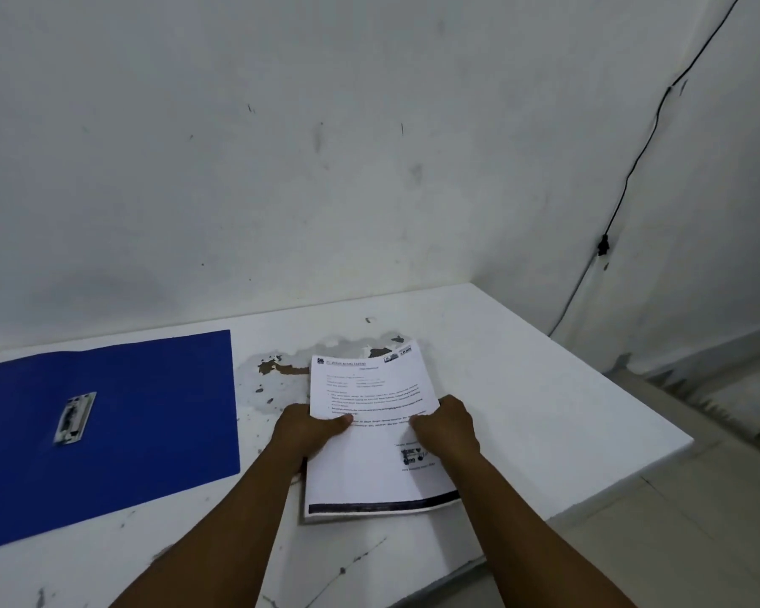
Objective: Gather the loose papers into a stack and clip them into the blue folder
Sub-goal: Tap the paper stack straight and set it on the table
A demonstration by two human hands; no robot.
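Both hands are clamped on the stack of white printed paper sheets [371,436], one per side edge, hands apart with the stack's width between them. Left hand [304,432] grips the left edge about mid-length, thumb lying across the top sheet, fingers underneath. Right hand [447,427] grips the right edge at about the same height, thumb on top over the text lines.

The stack is tilted: its far end is raised off the white surface [545,388], its near end, the one with the dark band, is down close to the surface. Can't tell if the near edge actually touches. The sheet edges at the near end look roughly aligned, a few layers visible.

The open blue plastic folder [150,410] lies flat on the surface, well left of the left hand and not touching the stack. Its metal clip [74,418] sits on the inside face, left of the folder's centre, with no paper in it.

Just beyond the hands, under the raised end of the stack, is a patch of chipped coating [281,370] on the surface. A black cable [632,168] runs down the wall, far right of the right hand.
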